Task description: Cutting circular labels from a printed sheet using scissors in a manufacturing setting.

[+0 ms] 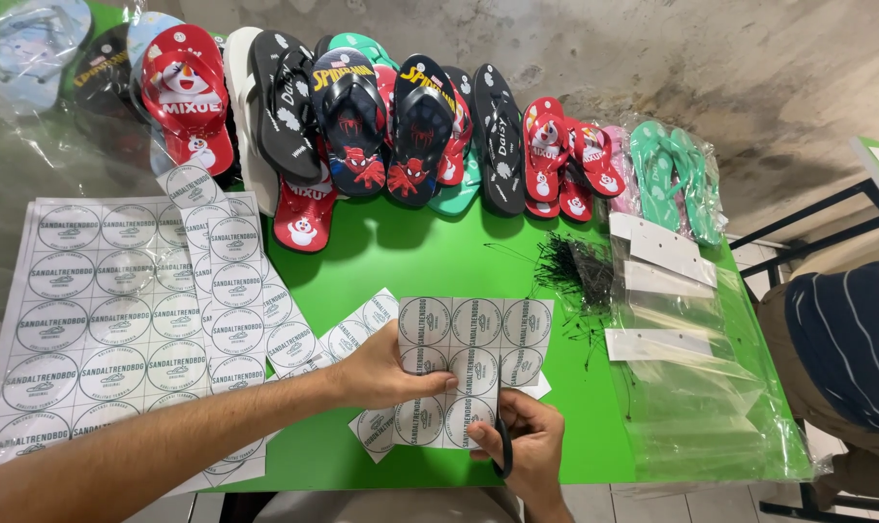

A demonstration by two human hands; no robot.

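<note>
In the head view, the left hand reaches across a bright green tabletop and pinches a white paper sheet printed with rows of round grey-ringed labels; its thumb lies flat on the sheet's printed face at mid-height while the other fingers close behind the left edge, so the sheet stands slightly lifted off the table between them. The right hand sits just below the sheet's lower edge, fingers curled shut around the black handle loops of a pair of scissors, whose blades run up behind the paper and are hidden from sight. Cut strips of the same labels lie beneath and just left of the held sheet. Further left lies a large uncut label sheet. Along the table's far edge stand colourful rubber flip-flops. To the right lie a heap of thin black plastic fasteners and clear plastic bags with white card headers.
</note>
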